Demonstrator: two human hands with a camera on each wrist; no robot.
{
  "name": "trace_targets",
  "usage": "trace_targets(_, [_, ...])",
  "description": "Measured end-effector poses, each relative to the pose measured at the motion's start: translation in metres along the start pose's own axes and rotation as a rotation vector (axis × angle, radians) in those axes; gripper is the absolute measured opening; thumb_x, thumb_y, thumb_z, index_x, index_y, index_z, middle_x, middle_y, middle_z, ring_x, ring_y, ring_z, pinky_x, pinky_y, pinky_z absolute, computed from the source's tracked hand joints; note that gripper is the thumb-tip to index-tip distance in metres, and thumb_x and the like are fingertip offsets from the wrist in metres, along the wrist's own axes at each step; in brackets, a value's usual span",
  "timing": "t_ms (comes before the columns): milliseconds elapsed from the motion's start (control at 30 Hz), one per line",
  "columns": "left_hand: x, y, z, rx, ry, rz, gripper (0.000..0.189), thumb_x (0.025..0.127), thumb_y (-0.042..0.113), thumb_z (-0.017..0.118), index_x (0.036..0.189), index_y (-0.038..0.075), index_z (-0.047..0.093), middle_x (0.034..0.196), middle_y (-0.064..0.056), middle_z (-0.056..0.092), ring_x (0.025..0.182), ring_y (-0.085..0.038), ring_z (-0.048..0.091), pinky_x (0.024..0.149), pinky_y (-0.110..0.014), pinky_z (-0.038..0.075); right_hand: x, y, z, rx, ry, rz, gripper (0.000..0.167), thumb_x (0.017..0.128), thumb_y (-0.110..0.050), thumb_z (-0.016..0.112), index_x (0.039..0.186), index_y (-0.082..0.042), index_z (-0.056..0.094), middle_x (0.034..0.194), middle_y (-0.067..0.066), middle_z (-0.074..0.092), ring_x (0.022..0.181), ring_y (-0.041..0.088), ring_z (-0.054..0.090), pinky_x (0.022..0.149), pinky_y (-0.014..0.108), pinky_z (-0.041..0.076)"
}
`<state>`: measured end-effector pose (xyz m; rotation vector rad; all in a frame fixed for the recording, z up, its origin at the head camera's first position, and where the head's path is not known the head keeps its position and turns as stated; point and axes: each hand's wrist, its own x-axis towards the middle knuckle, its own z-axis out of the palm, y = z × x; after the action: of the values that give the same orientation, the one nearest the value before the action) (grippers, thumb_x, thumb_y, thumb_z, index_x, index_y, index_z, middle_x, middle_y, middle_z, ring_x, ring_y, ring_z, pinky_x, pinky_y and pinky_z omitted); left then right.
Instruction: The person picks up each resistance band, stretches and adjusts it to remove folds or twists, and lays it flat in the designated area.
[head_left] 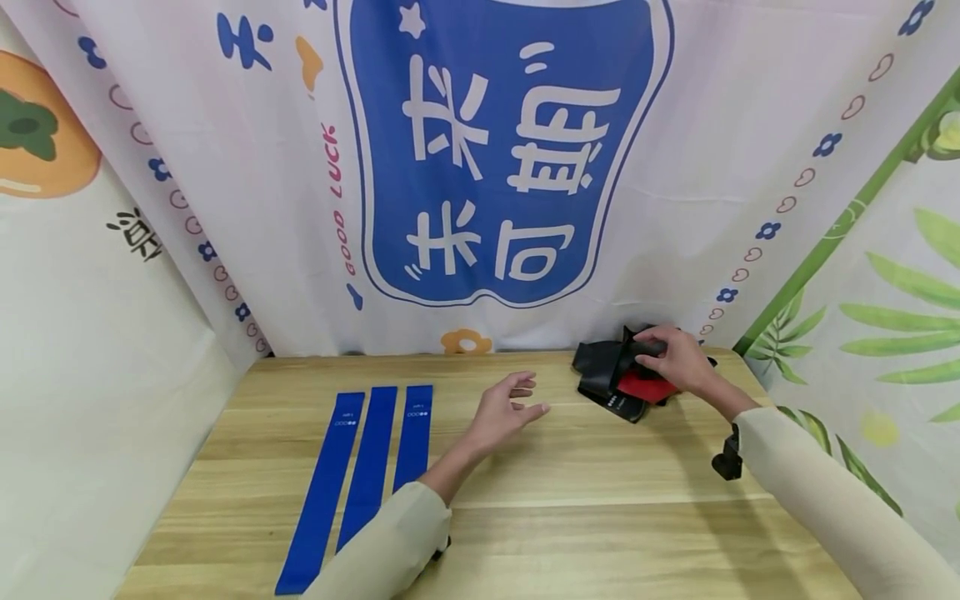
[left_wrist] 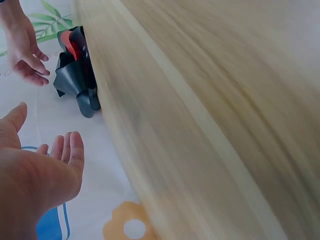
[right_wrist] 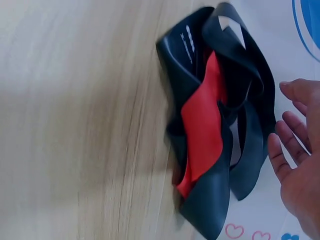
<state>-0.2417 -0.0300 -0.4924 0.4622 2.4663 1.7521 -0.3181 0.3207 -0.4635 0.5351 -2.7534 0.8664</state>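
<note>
A tangled pile of black resistance bands (head_left: 597, 367) lies at the back right of the wooden table, with a red band (head_left: 645, 387) folded among them. My right hand (head_left: 672, 360) hovers at the pile's edge. In the right wrist view its loosely bent fingers (right_wrist: 281, 155) stand slightly apart from the black bands (right_wrist: 207, 205), holding nothing. Over the middle of the table is my left hand (head_left: 504, 414), fingers relaxed and nothing in them; the left wrist view shows its palm (left_wrist: 45, 175) bare.
Three flat blue resistance bands (head_left: 321, 492) lie side by side on the left of the table (head_left: 600, 517), the lower ends of two hidden by my left sleeve. A printed cloth (head_left: 300, 208) hangs right behind the table's back edge, with more cloth at both sides.
</note>
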Motion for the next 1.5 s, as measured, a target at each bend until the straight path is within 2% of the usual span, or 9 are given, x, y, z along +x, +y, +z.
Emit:
trace_targets(333, [0.022, 0.001, 0.029, -0.047, -0.001, -0.005, 0.063, 0.096, 0.017, 0.08, 0.151, 0.001, 0.053, 0.147, -0.023, 0.06, 0.135, -0.035, 0.058, 0.111, -0.046, 0.052, 0.006, 0.019, -0.004, -0.002, 0.006, 0.053, 0.041, 0.091, -0.005, 0.082, 0.129, 0.005, 0.07, 0.132, 0.031, 0.065, 0.07, 0.018, 0.063, 0.067, 0.032, 0.053])
trace_targets(567, [0.035, 0.001, 0.044, -0.079, -0.019, -0.044, 0.073, 0.095, 0.017, 0.081, 0.156, -0.001, 0.045, 0.157, -0.021, 0.051, 0.145, -0.034, 0.05, 0.117, -0.046, 0.046, 0.012, 0.025, -0.004, 0.021, 0.006, 0.072, 0.045, 0.091, -0.004, 0.082, 0.132, 0.008, 0.067, 0.134, 0.034, 0.062, 0.073, 0.026, 0.064, 0.069, 0.032, 0.052])
trace_targets(700, [0.041, -0.002, 0.051, -0.125, -0.025, -0.077, 0.073, 0.095, 0.014, 0.081, 0.157, 0.001, 0.045, 0.158, -0.02, 0.05, 0.146, -0.033, 0.049, 0.118, -0.045, 0.044, 0.016, 0.029, -0.004, 0.033, -0.014, 0.104, 0.049, 0.092, -0.003, 0.08, 0.137, 0.007, 0.063, 0.14, 0.034, 0.059, 0.084, 0.036, 0.068, 0.076, 0.042, 0.057])
trace_targets(800, [0.044, -0.005, 0.054, -0.16, -0.024, -0.066, 0.072, 0.094, 0.009, 0.08, 0.156, -0.001, 0.045, 0.158, -0.021, 0.05, 0.146, -0.035, 0.049, 0.118, -0.045, 0.044, 0.019, 0.03, -0.004, 0.042, -0.019, 0.12, 0.051, 0.093, -0.003, 0.079, 0.139, 0.007, 0.061, 0.143, 0.034, 0.057, 0.089, 0.038, 0.07, 0.08, 0.048, 0.059])
trace_targets(1000, [0.052, -0.006, 0.061, -0.199, -0.034, -0.068, 0.073, 0.093, 0.008, 0.08, 0.156, -0.003, 0.045, 0.16, -0.021, 0.049, 0.149, -0.035, 0.046, 0.12, -0.044, 0.043, 0.02, 0.031, -0.004, 0.035, -0.027, 0.146, 0.054, 0.092, -0.005, 0.08, 0.141, 0.006, 0.059, 0.143, 0.035, 0.057, 0.073, 0.029, 0.064, 0.075, 0.042, 0.053])
trace_targets(1100, [0.054, -0.008, 0.065, -0.22, -0.051, -0.103, 0.072, 0.094, 0.011, 0.08, 0.157, 0.0, 0.046, 0.16, -0.019, 0.048, 0.15, -0.035, 0.045, 0.121, -0.044, 0.04, 0.02, 0.032, -0.002, 0.034, -0.048, 0.166, 0.056, 0.093, -0.007, 0.08, 0.143, 0.005, 0.058, 0.144, 0.034, 0.056, 0.082, 0.035, 0.062, 0.083, 0.049, 0.05])
trace_targets(1167, [0.055, -0.008, 0.068, -0.24, -0.063, -0.127, 0.072, 0.095, 0.011, 0.079, 0.157, 0.001, 0.046, 0.161, -0.019, 0.048, 0.15, -0.036, 0.044, 0.122, -0.045, 0.039, 0.021, 0.033, -0.002, 0.038, -0.06, 0.178, 0.058, 0.093, -0.008, 0.08, 0.145, 0.005, 0.057, 0.146, 0.034, 0.055, 0.101, 0.043, 0.062, 0.096, 0.057, 0.049])
trace_targets(1300, [0.058, -0.01, 0.074, -0.283, -0.071, -0.157, 0.07, 0.095, 0.009, 0.078, 0.157, 0.002, 0.047, 0.161, -0.016, 0.048, 0.151, -0.034, 0.044, 0.123, -0.045, 0.037, 0.021, 0.034, 0.0, 0.044, -0.074, 0.183, 0.058, 0.093, -0.008, 0.079, 0.145, 0.006, 0.056, 0.151, 0.034, 0.051, 0.135, 0.053, 0.048, 0.115, 0.069, 0.035])
trace_targets(1500, [0.06, -0.006, 0.083, -0.325, -0.063, -0.193, 0.068, 0.094, 0.008, 0.08, 0.155, 0.003, 0.051, 0.157, -0.015, 0.053, 0.145, -0.033, 0.051, 0.118, -0.042, 0.044, 0.021, 0.035, 0.004, 0.031, -0.101, 0.168, 0.052, 0.094, -0.006, 0.078, 0.141, 0.007, 0.06, 0.15, 0.033, 0.052, 0.141, 0.054, 0.044, 0.117, 0.07, 0.033])
